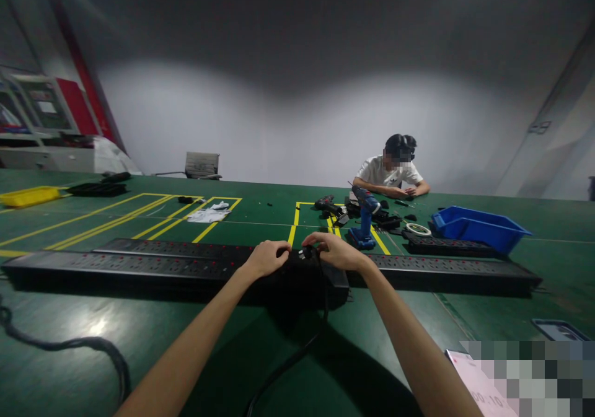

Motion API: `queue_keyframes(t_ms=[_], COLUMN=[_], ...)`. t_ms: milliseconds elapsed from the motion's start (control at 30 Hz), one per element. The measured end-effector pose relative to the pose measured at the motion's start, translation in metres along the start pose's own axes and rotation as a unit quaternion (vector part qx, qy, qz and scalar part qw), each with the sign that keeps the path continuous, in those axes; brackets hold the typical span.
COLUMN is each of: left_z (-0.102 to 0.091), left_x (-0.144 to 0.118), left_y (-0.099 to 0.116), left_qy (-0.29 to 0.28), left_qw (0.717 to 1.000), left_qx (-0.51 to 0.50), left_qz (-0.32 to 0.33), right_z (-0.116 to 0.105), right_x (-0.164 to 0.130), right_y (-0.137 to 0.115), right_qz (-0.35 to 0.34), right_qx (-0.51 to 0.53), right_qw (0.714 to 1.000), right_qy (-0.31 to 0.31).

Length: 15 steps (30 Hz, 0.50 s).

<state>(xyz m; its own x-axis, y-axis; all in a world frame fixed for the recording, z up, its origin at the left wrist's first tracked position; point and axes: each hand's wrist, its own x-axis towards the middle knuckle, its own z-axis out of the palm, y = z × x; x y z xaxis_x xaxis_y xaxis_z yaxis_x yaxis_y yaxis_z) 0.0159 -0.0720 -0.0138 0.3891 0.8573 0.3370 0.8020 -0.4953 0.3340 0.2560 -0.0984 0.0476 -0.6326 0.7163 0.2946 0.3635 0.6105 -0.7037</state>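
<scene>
A long black power strip lies crosswise on the green table before me, its top lined with sockets and small red marks. My left hand is curled over its right part, with the fingertips partly hidden. Just to the right, my right hand grips a black power plug above the strip, its metal prongs pointing left. From the plug, a black cord hangs over the strip's near side and curves down toward me. Whether the prongs touch a socket I cannot tell.
More black strips lie behind and to the right. Beyond them stand a blue cordless drill and a blue bin. A person leans on the far edge. A thick cable lies near left, a phone near right.
</scene>
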Motion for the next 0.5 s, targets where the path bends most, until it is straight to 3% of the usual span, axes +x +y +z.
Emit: queue_keyframes(t_ms=[200, 500], left_z=[-0.003, -0.005], left_x=[0.0, -0.001], left_y=[0.005, 0.008], left_qy=[-0.009, -0.013], left_qw=[1.0, 1.0], left_qx=[-0.007, -0.008], left_qz=[0.004, -0.005], right_z=[0.018, 0.054], right_x=[0.004, 0.003], right_y=[-0.005, -0.034], right_qz=[-0.027, -0.048], right_qx=[-0.007, -0.088], right_qw=[0.998, 0.986], right_qy=[-0.058, -0.135])
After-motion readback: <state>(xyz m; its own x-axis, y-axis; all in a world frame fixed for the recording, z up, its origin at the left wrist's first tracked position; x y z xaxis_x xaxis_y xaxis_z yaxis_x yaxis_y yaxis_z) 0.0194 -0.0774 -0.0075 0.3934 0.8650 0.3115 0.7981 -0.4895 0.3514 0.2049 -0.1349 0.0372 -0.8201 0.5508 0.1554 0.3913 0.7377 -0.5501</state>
